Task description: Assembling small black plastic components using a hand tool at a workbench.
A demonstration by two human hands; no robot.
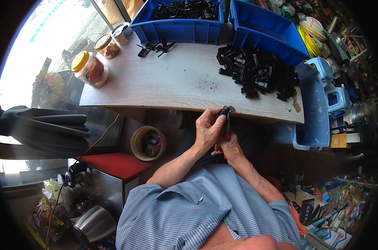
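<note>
Green lettering crosses the window (43,25), and a red label wraps the yellow-lidded jar (90,71). My right hand (232,148) grasps a red-handled tool (227,136), mostly hidden by my fingers. My left hand (208,127) pinches a small, dark black part (225,110) at the tabletop's (155,83) near edge, its details too small to tell.

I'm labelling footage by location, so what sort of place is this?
Probably a small workshop or assembly corner: a heap of small black parts lies on the table, blue bins stand at its far side, and a yellow coil hangs or lies among the clutter at right.
</note>
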